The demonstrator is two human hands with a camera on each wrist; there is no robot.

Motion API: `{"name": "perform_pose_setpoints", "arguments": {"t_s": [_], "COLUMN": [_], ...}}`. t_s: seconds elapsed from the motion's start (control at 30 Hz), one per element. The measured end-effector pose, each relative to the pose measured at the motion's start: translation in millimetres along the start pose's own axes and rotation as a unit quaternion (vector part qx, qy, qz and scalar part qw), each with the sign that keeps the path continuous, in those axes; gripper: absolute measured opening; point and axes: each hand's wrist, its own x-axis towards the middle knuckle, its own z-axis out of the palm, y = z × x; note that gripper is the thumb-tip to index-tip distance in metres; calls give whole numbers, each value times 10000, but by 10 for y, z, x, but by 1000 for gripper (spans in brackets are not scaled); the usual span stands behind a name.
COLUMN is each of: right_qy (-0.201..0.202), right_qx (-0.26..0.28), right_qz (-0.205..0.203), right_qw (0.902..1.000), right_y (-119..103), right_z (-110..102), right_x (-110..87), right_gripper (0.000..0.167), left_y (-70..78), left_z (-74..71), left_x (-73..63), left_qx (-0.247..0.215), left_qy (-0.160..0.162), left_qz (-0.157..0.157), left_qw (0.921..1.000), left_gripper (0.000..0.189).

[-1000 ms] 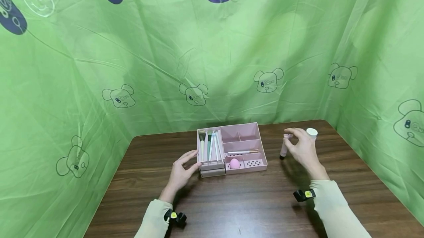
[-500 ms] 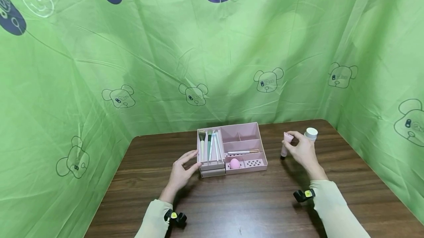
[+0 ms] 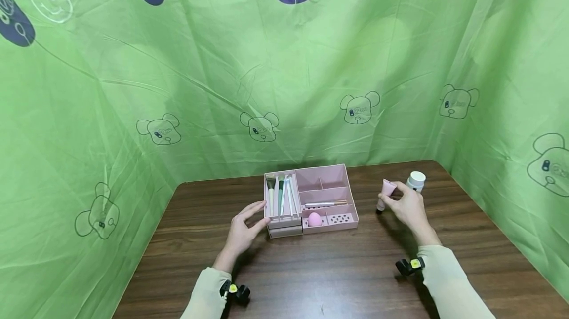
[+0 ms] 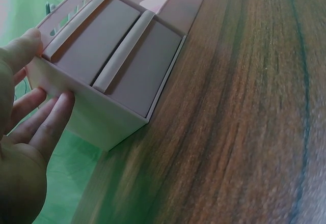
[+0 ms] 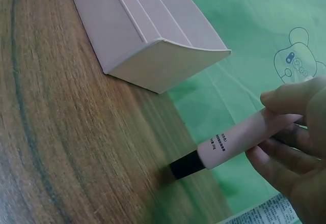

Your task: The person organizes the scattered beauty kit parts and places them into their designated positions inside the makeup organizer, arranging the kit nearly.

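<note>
My right hand pinches a pink squeeze tube between thumb and fingers, to the right of a pink makeup organizer. In the right wrist view the tube slants, its black cap pointing down at the table and small dark print on its side. My left hand rests at the organizer's left side. Seen from the left wrist, the thumb touches the top front corner and the fingertips lie against the side wall, beside two front drawers.
Makeup brushes fill the organizer's left section. More brushes and a pink makeup sponge lie in its right compartments. A white-capped bottle stands just behind my right hand. Green printed cloth hangs behind the brown table.
My right fingers have closed on the tube and lowered a little along it, so more of its top end shows. The left hand and the organizer have stayed in place.
</note>
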Motion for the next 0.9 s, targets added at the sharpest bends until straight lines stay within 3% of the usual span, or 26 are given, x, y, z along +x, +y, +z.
{"name": "perform_pose_setpoints", "arguments": {"t_s": [0.3,0.5,0.9], "right_qy": [18,49,164], "right_qx": [-32,-13,214], "right_qz": [29,-99,-348], "right_qw": [10000,9999,9990], "right_y": [9,-5,-182], "right_z": [25,23,-41], "right_x": [-4,19,128], "right_gripper": [37,35,34], "left_y": [-4,0,-6], "left_z": [3,-3,2], "left_x": [2,3,4], "left_qx": [11,260,289], "left_qy": [-44,-2,46], "left_qz": [0,39,166], "left_qw": [10000,9997,9994], "left_gripper": [48,48,47]}}
